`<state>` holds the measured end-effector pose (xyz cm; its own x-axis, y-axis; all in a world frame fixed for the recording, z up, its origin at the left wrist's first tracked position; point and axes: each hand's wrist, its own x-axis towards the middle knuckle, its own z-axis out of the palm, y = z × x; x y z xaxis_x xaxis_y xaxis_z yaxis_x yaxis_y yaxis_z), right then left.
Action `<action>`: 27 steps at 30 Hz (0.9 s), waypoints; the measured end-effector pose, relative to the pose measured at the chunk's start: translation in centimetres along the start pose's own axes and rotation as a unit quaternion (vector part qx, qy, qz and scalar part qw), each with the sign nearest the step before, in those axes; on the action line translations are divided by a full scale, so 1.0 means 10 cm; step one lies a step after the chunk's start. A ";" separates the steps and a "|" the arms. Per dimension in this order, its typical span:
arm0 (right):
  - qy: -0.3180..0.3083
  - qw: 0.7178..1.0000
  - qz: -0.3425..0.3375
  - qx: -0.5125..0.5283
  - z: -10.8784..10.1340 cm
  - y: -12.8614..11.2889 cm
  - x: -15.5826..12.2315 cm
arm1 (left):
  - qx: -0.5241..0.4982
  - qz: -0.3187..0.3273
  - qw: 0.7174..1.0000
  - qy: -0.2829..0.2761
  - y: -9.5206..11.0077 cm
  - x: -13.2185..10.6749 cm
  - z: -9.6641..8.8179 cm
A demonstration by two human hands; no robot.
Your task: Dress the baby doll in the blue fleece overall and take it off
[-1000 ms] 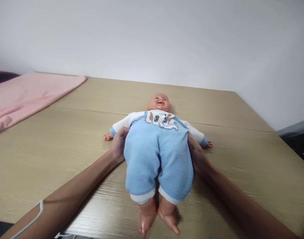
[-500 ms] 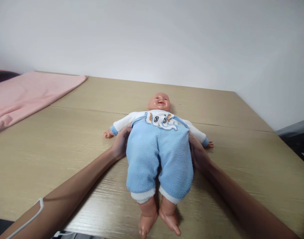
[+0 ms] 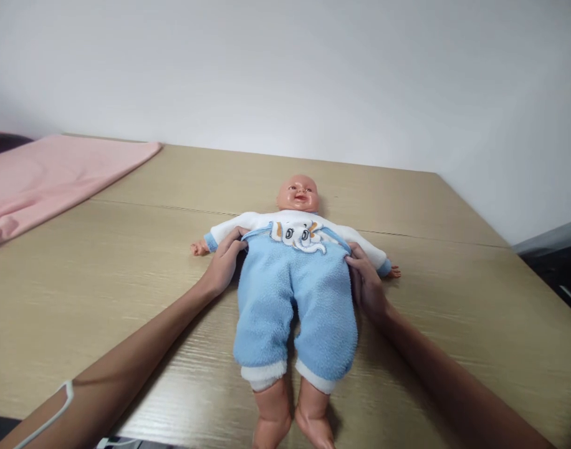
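Plain pale wall (image 3: 285,75) across far side, softly shaded, brighter low in the middle. Wood-look table (image 3: 80,280), light tan, fills most of view; thin seam (image 3: 196,211) runs left to right. Glare (image 3: 187,399) on near tabletop. Dark, unclear item (image 3: 556,262) past right edge; dark-and-red shape (image 3: 5,144) far left, blurry.

You are indoors, in a plain room. In front of you is a wide, flat, light brown table with a wood look (image 3: 407,206), and behind it stands a smooth white wall (image 3: 285,75). A soft pink cloth (image 3: 56,181) and a shiny plastic baby doll in fluffy blue and white clothes (image 3: 271,305) lie on the table. They could fit a home or a classroom; you can't tell which from this view.
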<state>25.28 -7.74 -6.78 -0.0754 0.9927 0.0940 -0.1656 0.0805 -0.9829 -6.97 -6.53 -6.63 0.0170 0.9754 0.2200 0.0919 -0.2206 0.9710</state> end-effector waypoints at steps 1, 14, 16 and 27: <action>0.009 1.000 -0.009 -0.021 -0.01 0.02 0.00 | -0.034 -0.009 0.999 0.000 -0.03 0.01 0.00; 0.150 0.906 -0.275 -0.286 0.24 -0.29 -0.04 | -0.085 0.033 0.996 0.026 0.05 0.00 0.13; 0.093 0.892 -0.305 -0.321 0.42 -0.47 0.12 | -0.084 0.039 0.995 0.031 0.05 0.00 0.15; -0.473 0.638 -0.213 -0.570 1.75 -0.72 1.66 | 0.011 0.113 0.989 0.091 -0.06 -0.08 0.10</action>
<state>8.01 6.59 4.60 -0.9107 0.4042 -0.0849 0.4118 0.8726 -0.2625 -6.05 -7.21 -7.47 -0.1400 0.8839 0.4462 0.1279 -0.4307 0.8934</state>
